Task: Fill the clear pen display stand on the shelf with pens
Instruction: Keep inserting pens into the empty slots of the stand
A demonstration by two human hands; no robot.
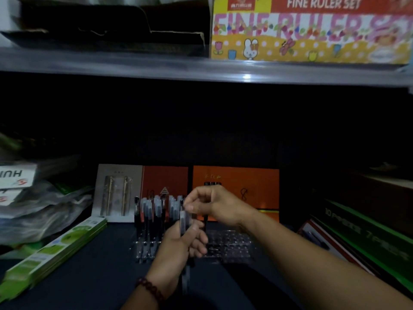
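Dim shelf bay, centre-bottom of the frame. The clear stand (pixel 232 243) sits on the dark shelf board (pixel 100 271), just in front of two orange boxes (pixel 237 182) at the back. Its left part is packed w/ upright pens (pixel 154 211), dark barrels and pale caps. Its right part shows rows of bare holes.

The left hand (pixel 178 245), beaded bracelet (pixel 149 289) at the wrist, sits low-centre. Its fingers are wrapped round a small bunch of pens (pixel 184 220); caps stick out above the fist, barrels below it.

The right hand (pixel 205 203) is just above and touching-close to the left one, over the middle of the stand. Fingers are curled, thumb and forefinger pinching one dark pen (pixel 205 219) approx upright. Whether its tip is in a hole can't be told; too blurred.

Round about: a pen blister card (pixel 118 193) leans at the back left; green flat boxes (pixel 55 249) lie lower left; a crumpled plastic bag (pixel 44 204) is at mid-left; a green-and-black box (pixel 368 238) is at the right edge. On the shelf above, upper right, sits a bright ruler set box (pixel 312 30); upper left, a dark cardboard box (pixel 111 23).
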